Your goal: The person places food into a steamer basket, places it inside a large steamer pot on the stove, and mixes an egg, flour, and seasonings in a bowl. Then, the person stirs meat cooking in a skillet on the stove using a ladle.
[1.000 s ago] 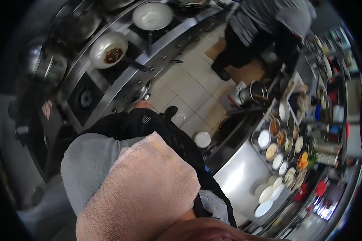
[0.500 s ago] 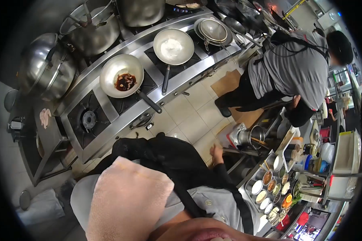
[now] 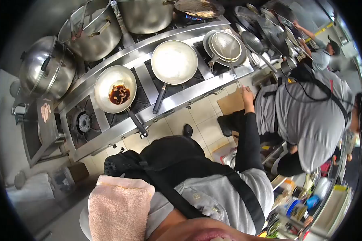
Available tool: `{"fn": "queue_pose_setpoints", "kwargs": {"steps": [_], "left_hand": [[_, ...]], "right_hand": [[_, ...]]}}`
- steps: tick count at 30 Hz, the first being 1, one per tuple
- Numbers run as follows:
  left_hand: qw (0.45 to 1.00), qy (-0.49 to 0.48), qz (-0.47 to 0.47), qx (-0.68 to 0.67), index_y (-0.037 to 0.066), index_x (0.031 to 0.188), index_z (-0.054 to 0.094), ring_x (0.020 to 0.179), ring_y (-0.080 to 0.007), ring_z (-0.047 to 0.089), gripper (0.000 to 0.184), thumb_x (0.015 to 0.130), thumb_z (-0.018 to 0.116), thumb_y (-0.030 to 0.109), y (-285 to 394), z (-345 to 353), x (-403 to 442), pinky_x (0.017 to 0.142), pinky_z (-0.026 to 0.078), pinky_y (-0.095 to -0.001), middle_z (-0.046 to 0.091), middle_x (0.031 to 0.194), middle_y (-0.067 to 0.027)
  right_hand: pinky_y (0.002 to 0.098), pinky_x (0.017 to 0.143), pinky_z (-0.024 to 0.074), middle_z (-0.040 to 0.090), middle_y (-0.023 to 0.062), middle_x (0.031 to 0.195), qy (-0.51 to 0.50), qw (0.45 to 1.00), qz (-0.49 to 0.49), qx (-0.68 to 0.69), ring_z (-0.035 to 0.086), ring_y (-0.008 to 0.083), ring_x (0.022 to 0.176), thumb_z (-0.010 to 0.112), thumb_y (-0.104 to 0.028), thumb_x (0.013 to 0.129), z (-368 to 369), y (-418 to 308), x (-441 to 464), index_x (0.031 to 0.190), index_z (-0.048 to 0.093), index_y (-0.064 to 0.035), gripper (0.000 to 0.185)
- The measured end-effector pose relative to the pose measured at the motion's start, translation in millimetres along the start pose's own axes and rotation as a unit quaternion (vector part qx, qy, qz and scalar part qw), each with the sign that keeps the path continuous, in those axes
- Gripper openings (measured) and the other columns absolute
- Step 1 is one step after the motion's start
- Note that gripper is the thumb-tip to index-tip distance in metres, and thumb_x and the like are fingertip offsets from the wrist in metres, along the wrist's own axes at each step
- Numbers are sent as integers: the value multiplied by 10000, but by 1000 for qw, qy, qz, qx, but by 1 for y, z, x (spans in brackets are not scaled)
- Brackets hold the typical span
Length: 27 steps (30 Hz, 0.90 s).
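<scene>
My right hand (image 3: 248,99), in a black sleeve, is stretched forward to the right, its fingers closed at the end of the thin handle of a mesh strainer (image 3: 226,45). That strainer rests on round metal cookware at the right of the near burner row. To its left is a bare light frying pan (image 3: 174,62) with a black handle. Further left, another frying pan (image 3: 102,90) holds dark brown sauce with pale pieces (image 3: 119,94). My left hand is out of view.
Large stockpots (image 3: 90,34) and a domed metal vessel (image 3: 48,68) stand behind and left. A co-worker (image 3: 309,108) bends close at my right; another person (image 3: 321,58) is farther back. A pink towel (image 3: 118,209) lies on my shoulder. An unused burner (image 3: 84,122) is at left.
My right hand has risen from beside the counter forward to the strainer's handle. The view has shifted, and the co-worker appears farther right and lower. A second person has come into view.
</scene>
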<state>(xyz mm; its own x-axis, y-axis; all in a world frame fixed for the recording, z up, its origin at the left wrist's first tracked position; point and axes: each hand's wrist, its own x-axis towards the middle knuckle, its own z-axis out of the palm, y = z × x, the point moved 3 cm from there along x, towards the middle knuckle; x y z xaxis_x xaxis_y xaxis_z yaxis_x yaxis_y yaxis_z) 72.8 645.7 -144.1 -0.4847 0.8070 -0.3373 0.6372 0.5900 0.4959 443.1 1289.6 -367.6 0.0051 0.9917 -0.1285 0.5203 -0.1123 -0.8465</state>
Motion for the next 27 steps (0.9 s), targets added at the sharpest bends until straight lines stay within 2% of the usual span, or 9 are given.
{"fn": "queue_pose_setpoints", "kwargs": {"steps": [2,5,6,10,13,15,21,26,27], "left_hand": [[1000,18,-2,15,49,716,571,673,-376,608,353,932,542,327,62,-13,0,627,475,-500,557,702,-184],[999,39,-10,37,54,714,556,669,-370,605,344,935,538,318,132,-31,7,619,473,-494,546,697,-178],[998,44,-16,41,56,714,551,667,-368,605,341,936,537,315,148,-36,10,616,473,-492,542,695,-176],[997,56,-22,49,63,711,531,660,-361,601,331,939,531,303,186,-55,26,606,470,-483,528,687,-168],[996,59,-20,60,69,709,516,656,-355,599,325,942,527,294,199,-74,32,598,468,-477,518,681,-162],[995,63,-15,69,72,707,506,652,-351,597,321,944,524,288,203,-85,36,593,467,-473,511,677,-158],[994,82,20,74,83,703,476,643,-340,593,313,950,516,271,232,-115,54,577,463,-461,489,666,-146],[992,99,19,75,92,699,451,634,-331,589,309,955,509,256,273,-120,66,564,460,-451,472,656,-136],[992,100,15,76,94,699,446,633,-329,588,309,956,508,253,281,-120,69,561,459,-449,468,654,-134]], "right_hand": [[283,614,501,681,59,882,-153,964,198,89,620,143,661,543,-339,1024,16,-38,4,1202,616,-19,374],[243,436,347,583,-11,730,-283,890,252,255,424,85,448,534,-328,1031,38,-52,19,1236,553,-65,334],[238,435,297,498,-40,642,-303,849,227,369,302,75,418,550,-340,1026,49,-48,26,1236,518,-70,343],[226,424,308,502,-32,652,-281,864,112,404,356,71,430,551,-294,1029,52,-66,9,1309,510,-97,346],[217,426,335,580,-11,744,-141,954,48,261,418,66,463,546,-227,1024,37,-130,16,1269,548,-83,284],[210,447,372,665,29,863,-142,971,-59,184,469,63,509,548,-119,978,19,-186,35,1325,546,-61,352],[211,470,373,687,53,879,-191,967,-125,109,469,59,541,536,-33,913,28,-314,86,1389,511,-18,477],[252,510,416,670,20,813,-204,963,-162,-66,494,82,580,580,-37,836,68,-317,146,1312,615,-79,479],[257,524,427,668,15,801,-173,949,-243,-101,511,86,593,585,-44,833,80,-299,179,1295,637,-109,470]]}}
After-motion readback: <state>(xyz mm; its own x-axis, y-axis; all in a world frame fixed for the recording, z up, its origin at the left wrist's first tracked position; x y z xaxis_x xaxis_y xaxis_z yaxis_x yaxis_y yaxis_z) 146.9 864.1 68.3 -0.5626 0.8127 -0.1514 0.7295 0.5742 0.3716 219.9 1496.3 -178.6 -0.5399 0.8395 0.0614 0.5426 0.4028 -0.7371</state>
